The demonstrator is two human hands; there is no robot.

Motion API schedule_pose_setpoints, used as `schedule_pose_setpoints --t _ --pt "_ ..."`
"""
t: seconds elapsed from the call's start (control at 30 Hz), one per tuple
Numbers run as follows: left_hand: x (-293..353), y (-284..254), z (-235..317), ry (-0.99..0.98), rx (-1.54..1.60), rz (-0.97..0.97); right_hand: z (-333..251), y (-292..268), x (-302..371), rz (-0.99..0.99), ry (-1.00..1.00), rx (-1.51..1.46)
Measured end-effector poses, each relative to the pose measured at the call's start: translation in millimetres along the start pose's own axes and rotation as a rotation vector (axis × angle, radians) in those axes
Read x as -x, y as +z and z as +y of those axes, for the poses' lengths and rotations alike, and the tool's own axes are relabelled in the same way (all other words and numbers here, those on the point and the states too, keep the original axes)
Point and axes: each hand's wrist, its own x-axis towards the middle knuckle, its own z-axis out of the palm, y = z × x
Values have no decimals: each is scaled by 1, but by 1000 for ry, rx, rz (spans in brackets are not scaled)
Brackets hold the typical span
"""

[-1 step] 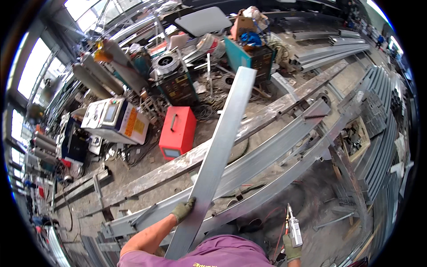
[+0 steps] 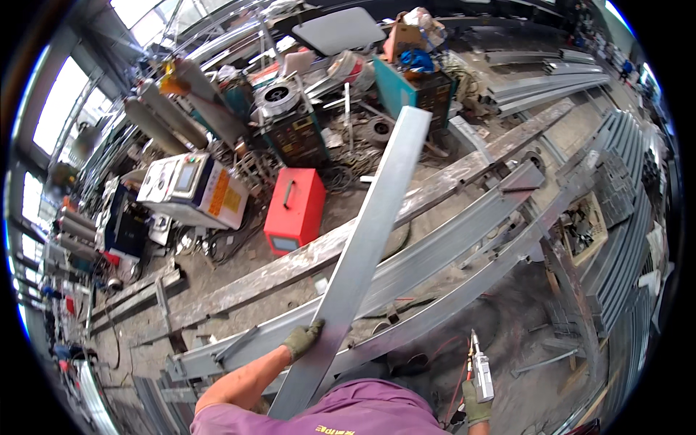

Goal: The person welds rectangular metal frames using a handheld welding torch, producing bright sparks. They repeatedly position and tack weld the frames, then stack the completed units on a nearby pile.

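My left hand (image 2: 302, 341), in a grey-green glove, grips the edge of a long, flat-sided steel beam (image 2: 373, 232). The beam slants from beside my body up and away to the right, across other steel members. Low on the right, my gloved right hand (image 2: 476, 407) is closed round a white and silver welding gun (image 2: 481, 375). Its thin nozzle points away from me, and a red cable runs beside it. Beneath the slanted beam lie a long steel channel (image 2: 435, 250) and a curved-looking rail (image 2: 449, 308), both crossing from left to right.
A red box-shaped machine (image 2: 296, 210) and a white machine with a screen (image 2: 192, 185) stand beyond the rails. Gas cylinders (image 2: 163, 119) lean at the far left. Stacked steel profiles (image 2: 623, 203) line the right side, near a crate of small parts (image 2: 586, 228). Cables trail over the floor.
The view has shifted slightly, so the surroundings sit a little farther right. The beam's far end is slightly farther right too. Both hands keep their holds.
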Motion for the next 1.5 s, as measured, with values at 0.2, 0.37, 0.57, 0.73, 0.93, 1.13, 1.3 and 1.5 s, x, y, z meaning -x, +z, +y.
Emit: schedule_pose_setpoints --t 0.2,0.37,0.57,0.73,0.93,1.13,1.3,1.5 --pt "29 12 21 -5 -79 -175 20 -1 -3 35 -115 101" --pt "39 27 36 73 -126 -249 -19 -13 12 88 -36 92" --pt "28 17 42 176 -363 -267 11 -20 54 169 316 -207" --pt "-9 4 45 281 -446 -198 32 -8 71 288 414 -292" --pt "-35 -18 62 333 -626 -72 22 -13 84 329 490 -277" --pt "-81 -27 63 470 -703 -55 29 -14 100 368 518 -301" --pt "-100 -25 61 541 -895 -16 27 -17 95 366 556 -269" --pt "-90 -11 119 529 -1112 -174 15 -12 99 419 479 -363"
